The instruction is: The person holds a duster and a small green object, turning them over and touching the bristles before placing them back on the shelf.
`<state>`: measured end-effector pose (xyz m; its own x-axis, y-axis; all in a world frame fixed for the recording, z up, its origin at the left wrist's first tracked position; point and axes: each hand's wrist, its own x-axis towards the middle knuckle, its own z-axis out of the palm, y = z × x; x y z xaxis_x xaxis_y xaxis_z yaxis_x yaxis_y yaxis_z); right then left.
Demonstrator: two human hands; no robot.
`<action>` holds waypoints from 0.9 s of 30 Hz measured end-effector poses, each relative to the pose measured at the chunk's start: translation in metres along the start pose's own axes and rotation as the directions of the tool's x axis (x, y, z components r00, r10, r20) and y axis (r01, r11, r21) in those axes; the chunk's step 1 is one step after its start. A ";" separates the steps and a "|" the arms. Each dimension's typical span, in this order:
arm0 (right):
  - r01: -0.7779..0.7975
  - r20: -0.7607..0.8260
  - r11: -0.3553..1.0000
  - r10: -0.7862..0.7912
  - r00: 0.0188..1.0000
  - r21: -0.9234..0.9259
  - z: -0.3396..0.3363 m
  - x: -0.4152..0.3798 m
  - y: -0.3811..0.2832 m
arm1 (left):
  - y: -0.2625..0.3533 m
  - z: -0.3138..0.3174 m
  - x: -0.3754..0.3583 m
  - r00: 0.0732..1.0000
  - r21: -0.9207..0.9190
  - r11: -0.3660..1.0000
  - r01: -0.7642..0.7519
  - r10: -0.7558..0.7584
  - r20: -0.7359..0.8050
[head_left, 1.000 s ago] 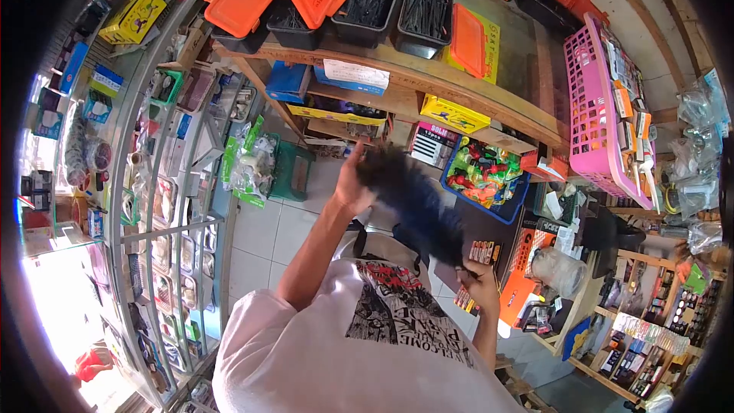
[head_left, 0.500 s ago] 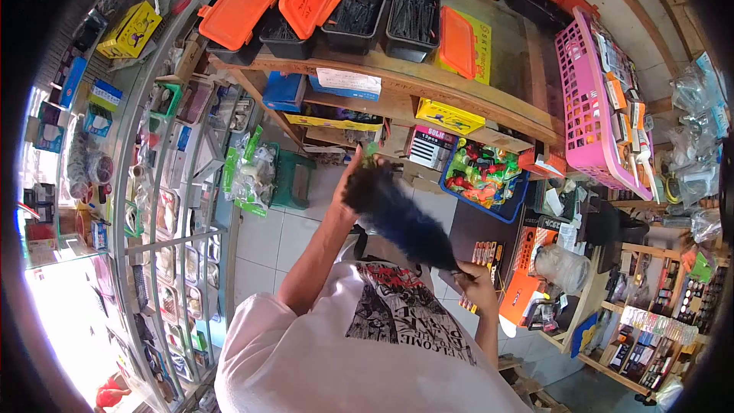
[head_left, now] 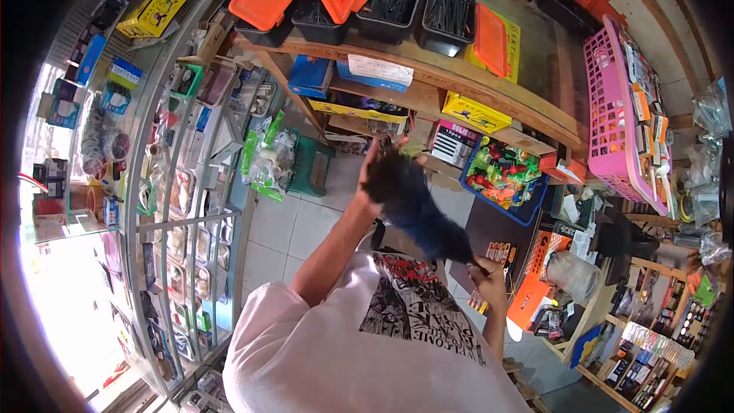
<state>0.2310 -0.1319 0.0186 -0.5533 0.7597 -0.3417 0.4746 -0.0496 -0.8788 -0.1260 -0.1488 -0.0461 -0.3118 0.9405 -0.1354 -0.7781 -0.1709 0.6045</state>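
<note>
Spanning the gap between both hands, just above the white shirt (head_left: 321,344), the dark, fluffy duster (head_left: 424,218) looks light and soft, its fibres easily crushed, with any stiffness probably at the narrow end. That end seems the place to hold, and the right hand (head_left: 492,283) pinches it between closed fingers. The left hand (head_left: 365,190) is spread against the bushy end (more touch than grip, I'd judge). Farther out are a blue tray (head_left: 501,214) and a green stool (head_left: 319,172).
</note>
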 end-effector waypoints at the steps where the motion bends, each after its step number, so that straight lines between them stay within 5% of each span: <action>1: -0.045 -0.028 0.999 0.046 0.999 0.029 0.002 0.002 -0.013 | 0.010 0.011 -0.001 0.999 0.033 0.999 0.003 -0.002 -0.032; 2: -0.094 -0.054 0.994 0.097 0.994 0.059 0.003 0.001 -0.019 | 0.038 0.033 -0.005 0.975 -0.550 0.814 0.187 -0.222 0.002; 7: -0.097 0.076 0.995 0.095 0.993 0.018 -0.006 0.002 -0.012 | 0.032 0.022 -0.005 0.970 -0.571 0.791 0.221 -0.118 0.213; 10: -0.136 0.062 0.990 0.134 0.989 0.025 -0.006 0.000 -0.007 | 0.043 0.046 -0.005 0.986 -0.537 0.830 0.152 -0.164 0.027; 11: -0.117 0.099 0.993 0.114 0.988 0.016 -0.005 0.000 -0.007 | 0.021 0.010 0.001 0.964 -0.607 0.764 0.221 -0.076 0.256; 13: -0.114 0.089 0.993 0.110 0.990 0.039 -0.001 0.000 -0.007 | 0.024 0.014 -0.004 0.934 -0.649 0.712 0.269 -0.027 0.357; 15: -0.140 -0.007 0.985 0.142 0.990 0.100 0.003 0.002 -0.006 | 0.029 0.020 -0.004 0.980 -0.583 0.791 0.187 -0.111 0.165; 17: -0.118 0.067 0.993 0.116 0.991 0.020 0.001 0.002 -0.009 | 0.039 0.040 -0.003 0.984 -0.532 0.835 0.142 -0.179 -0.019; 21: -0.152 0.008 0.988 0.152 0.988 -0.001 0.003 0.004 -0.001 | 0.027 0.016 -0.004 0.975 -0.631 0.748 0.208 -0.111 0.190; 24: -0.185 0.073 0.981 0.189 0.979 -0.056 0.001 0.005 0.002 | 0.034 0.030 -0.005 0.990 -0.467 0.879 0.093 -0.130 -0.047; 27: -0.112 0.050 0.993 0.109 0.993 0.045 0.011 0.001 -0.003 | 0.026 0.016 -0.008 0.978 -0.626 0.758 0.184 -0.078 0.193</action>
<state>0.2215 -0.1378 0.0175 -0.5314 0.7165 -0.4519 0.5022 -0.1631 -0.8492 -0.1350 -0.1564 -0.0173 -0.1391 0.9899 -0.0283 -0.9884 -0.1405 -0.0581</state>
